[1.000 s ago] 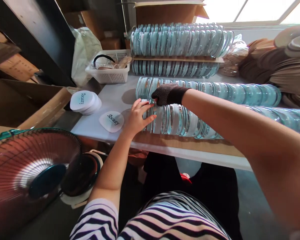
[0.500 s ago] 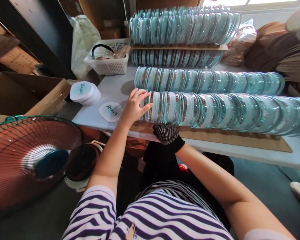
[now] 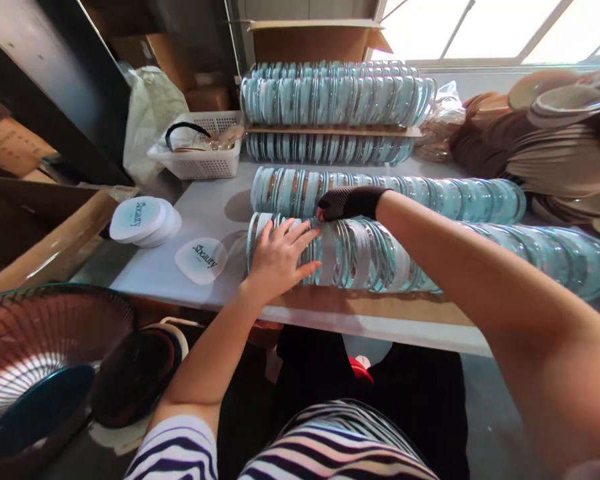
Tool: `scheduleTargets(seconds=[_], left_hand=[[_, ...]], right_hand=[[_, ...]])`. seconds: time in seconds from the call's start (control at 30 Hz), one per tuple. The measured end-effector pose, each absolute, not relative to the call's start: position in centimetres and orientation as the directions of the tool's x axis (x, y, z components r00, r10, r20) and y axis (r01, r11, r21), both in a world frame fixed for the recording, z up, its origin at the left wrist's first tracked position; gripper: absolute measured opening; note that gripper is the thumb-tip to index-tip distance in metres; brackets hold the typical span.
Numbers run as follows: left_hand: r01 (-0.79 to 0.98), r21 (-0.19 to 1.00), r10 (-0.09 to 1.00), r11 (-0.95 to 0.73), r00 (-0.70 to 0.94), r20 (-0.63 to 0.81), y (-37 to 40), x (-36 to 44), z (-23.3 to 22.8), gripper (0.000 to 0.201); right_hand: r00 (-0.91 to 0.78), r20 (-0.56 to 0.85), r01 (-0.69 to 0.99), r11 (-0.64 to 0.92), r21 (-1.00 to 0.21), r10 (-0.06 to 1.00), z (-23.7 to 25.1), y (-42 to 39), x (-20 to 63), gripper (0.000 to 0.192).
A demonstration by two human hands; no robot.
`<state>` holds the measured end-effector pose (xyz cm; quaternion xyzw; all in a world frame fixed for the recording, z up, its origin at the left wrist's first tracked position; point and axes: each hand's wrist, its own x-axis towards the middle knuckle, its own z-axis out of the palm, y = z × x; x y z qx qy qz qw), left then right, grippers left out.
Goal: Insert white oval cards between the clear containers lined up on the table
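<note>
A long near row of pale-blue, shiny, hoop-like bands (image 3: 365, 257) lies on a brown cardboard strip (image 3: 360, 305) along the table's front edge. My bare left hand (image 3: 279, 257) rests on the left part of this row, its fingers spread over the bands. My right hand (image 3: 349, 202), in a dark dotted glove with bare fingertips, reaches over the row's far upper side. Its fingers are curled together against the bands; what they pinch, if anything, is hidden. Just beyond it runs a second row of similar bands (image 3: 430, 195). Left of my left hand lies a white printed card (image 3: 201, 261).
A stack of white cards (image 3: 139, 221) sits at the table's left edge. Behind are a white plastic basket (image 3: 207, 163) and stacked rows of bands (image 3: 330, 100). Brown piled goods (image 3: 555, 147) stand at right. A fan (image 3: 45, 373) and an open carton (image 3: 45, 227) are at left.
My right hand has risen from below the near row's front side to its far upper side. My left hand has slid slightly right along the bands. The camera view has tilted up.
</note>
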<state>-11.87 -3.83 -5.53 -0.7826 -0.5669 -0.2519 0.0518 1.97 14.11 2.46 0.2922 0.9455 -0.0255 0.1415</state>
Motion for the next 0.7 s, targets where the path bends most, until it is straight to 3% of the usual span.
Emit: scheduleTargets(seconds=[0.07,0.13,0.23,0.3,0.53,0.7], left_hand=[[0.917,0.199,0.86,-0.345,0.225,0.458,-3.8,-12.0,-5.7,0.058],[0.922,0.188,0.861,-0.339,0.223,0.458,-3.8,-12.2,-5.7,0.058],[0.924,0.18,0.864,-0.338,0.229,0.448,-3.8,-12.2,-5.6,0.058],[0.924,0.187,0.869,-0.334,0.225,0.441,-3.7,-12.2,-5.6,0.058],[0.915,0.239,0.881,-0.324,0.2,0.429,-3.8,-12.3,-5.7,0.061],[0.896,0.298,0.883,-0.33,0.181,0.434,-3.7,-12.4,-5.5,0.06]], right_hand=[[-0.774,-0.388,0.527,0.849,0.041,0.5,2.2,14.8,0.6,0.029],[-0.736,-0.461,0.501,0.857,0.122,0.496,2.5,14.5,-0.3,0.03],[-0.744,-0.371,0.467,0.83,0.304,0.555,3.3,13.0,-0.8,0.028],[-0.759,-0.244,0.513,0.785,0.347,0.604,3.7,11.3,-0.1,0.028],[-0.629,0.142,0.777,0.618,0.115,0.764,0.0,-0.1,6.2,0.037],[-0.591,0.164,0.8,0.6,-0.011,0.79,-6.3,-5.4,8.1,0.038]])
